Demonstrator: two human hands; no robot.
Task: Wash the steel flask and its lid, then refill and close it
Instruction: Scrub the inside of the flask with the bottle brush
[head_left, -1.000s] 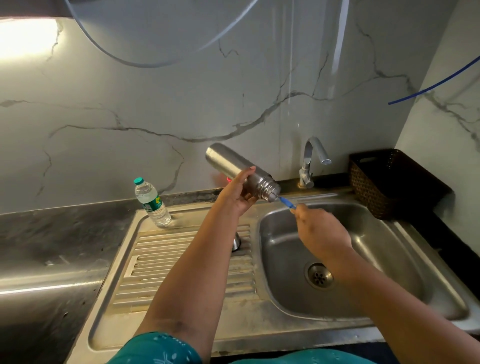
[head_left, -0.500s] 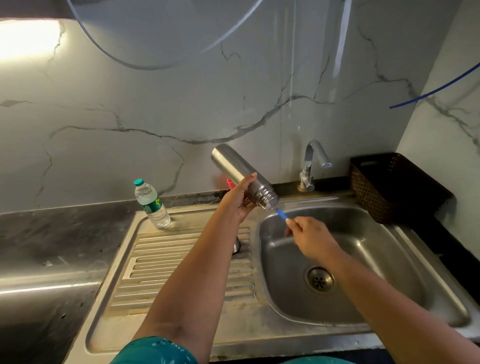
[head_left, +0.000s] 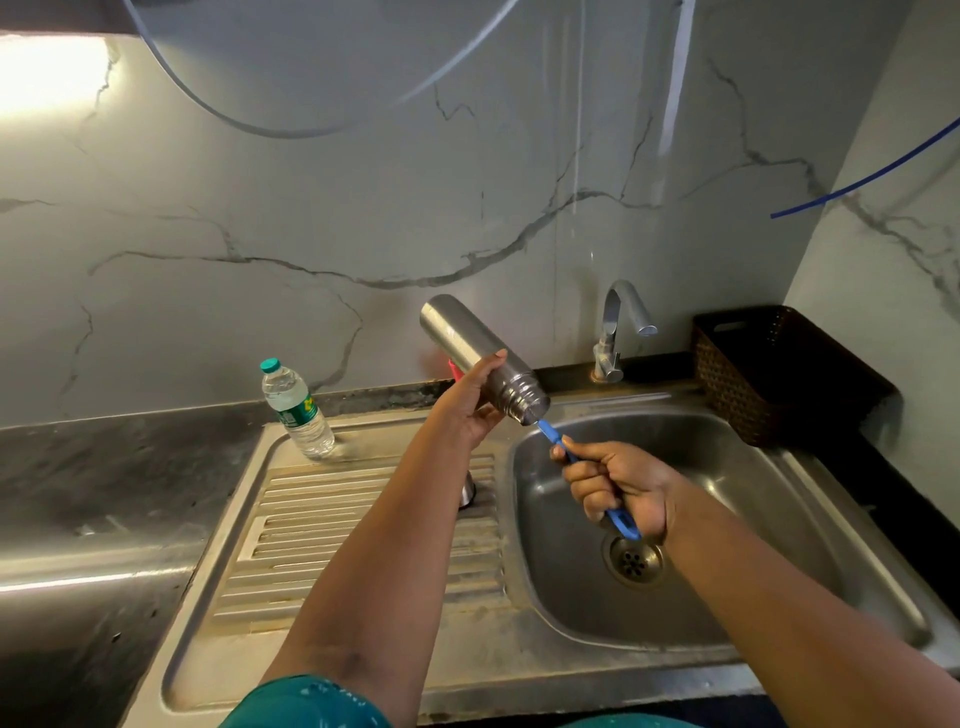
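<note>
Brush handle (head_left: 592, 478) drawn further out of flask (head_left: 483, 358); both hands' grips closed; water bottle (head_left: 296, 408) stands beside.

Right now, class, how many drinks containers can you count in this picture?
2: a steel flask tilted over the sink in the left hand, and a plastic bottle upright on the draining board.

No writing can be read anywhere. The small clear plastic water bottle with a teal cap (head_left: 296, 409), standing at the back left corner of the ribbed steel draining board (head_left: 363, 545), carries a green and white label with a yellow mark, but its print is too blurred to make out.
</note>
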